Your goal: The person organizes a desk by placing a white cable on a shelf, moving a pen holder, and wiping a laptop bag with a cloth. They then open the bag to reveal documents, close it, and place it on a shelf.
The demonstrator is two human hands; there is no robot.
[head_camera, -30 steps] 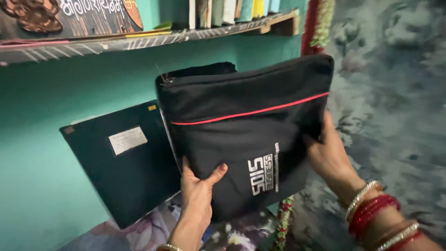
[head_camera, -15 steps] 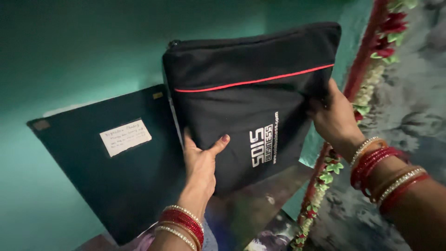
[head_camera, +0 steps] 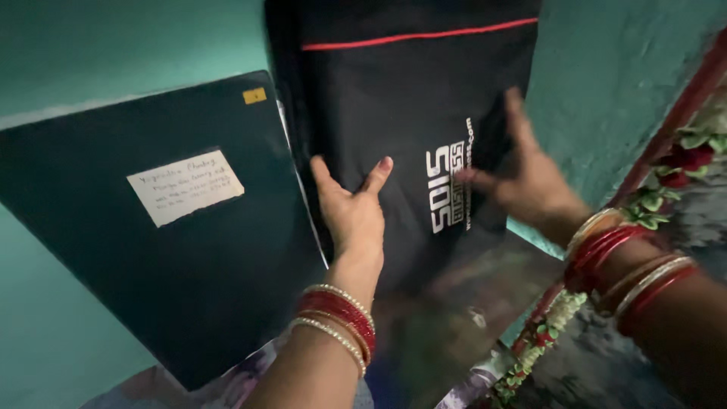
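Bag [head_camera: 409,98]: black fabric laptop-type sleeve, flat rectangular, thin red piping line across upper part, white print on lower front. Stood upright against teal wall [head_camera: 113,45], top edge cut off by frame. Bottom edge appears seated on glossy dark surface [head_camera: 447,318], contact pt blurred so not confirmed.

Left hand [head_camera: 354,212]: fingers spread, palm pressed flat on bag's lower left front, near its left edge. No wrap around anything; a push/steady contact, not a grip. Red and gold bangles [head_camera: 337,318] on wrist.

Right hand [head_camera: 522,182]: motion-blurred, fingers splayed, at bag's lower right front. Looks released or just touching; actual contact can't be told from blur.

Handling est.: woven synthetic cloth, matte, decent friction, not slippery. Padded look, soft skin, but face stays flat w/o sag, so smth stiff prob. inside or padding is firm. Weight judged light-to-moderate. Not fragile as shell; contents unknown. Best hold judged at both side edges w/ pinch, or one hand under bottom edge.

Beside it, left: dark flat board/folder [head_camera: 174,250], rigid, smooth, leaned tilted on same wall, white paper label [head_camera: 185,187] and small yellow tag on face. Its right edge touches or slightly underlaps bag. Flower garland [head_camera: 644,204] hangs at right, apart from bag.
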